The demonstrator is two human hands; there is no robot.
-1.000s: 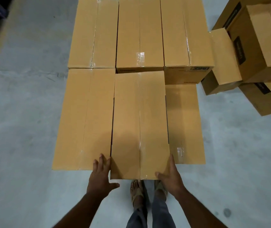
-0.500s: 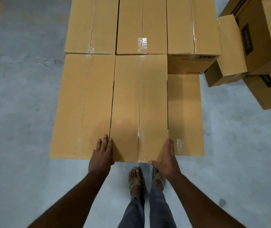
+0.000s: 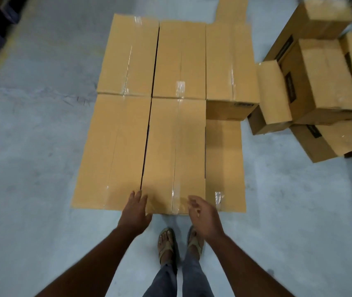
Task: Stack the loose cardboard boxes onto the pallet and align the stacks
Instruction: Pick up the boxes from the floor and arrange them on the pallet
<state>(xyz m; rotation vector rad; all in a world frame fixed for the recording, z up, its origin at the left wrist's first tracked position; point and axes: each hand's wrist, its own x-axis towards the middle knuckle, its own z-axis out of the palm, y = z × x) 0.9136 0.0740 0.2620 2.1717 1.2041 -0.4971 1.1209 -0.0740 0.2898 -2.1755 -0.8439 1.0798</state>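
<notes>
Grey concrete floor (image 3: 31, 168) at far left. Near-left box (image 3: 115, 151) flush against near-middle box (image 3: 175, 151), thin dark gap between. Left hand (image 3: 135, 213) over the near edge at that gap, fingers straight, together, resting on the cardboard. Right hand (image 3: 205, 217) just off the middle box's near right corner, fingers loosely curled, holding nothing. Lower box (image 3: 224, 166) on the right, one layer down. Far row of three boxes (image 3: 181, 58) behind. Loose boxes (image 3: 320, 93) piled well right, tilted, blurred.
</notes>
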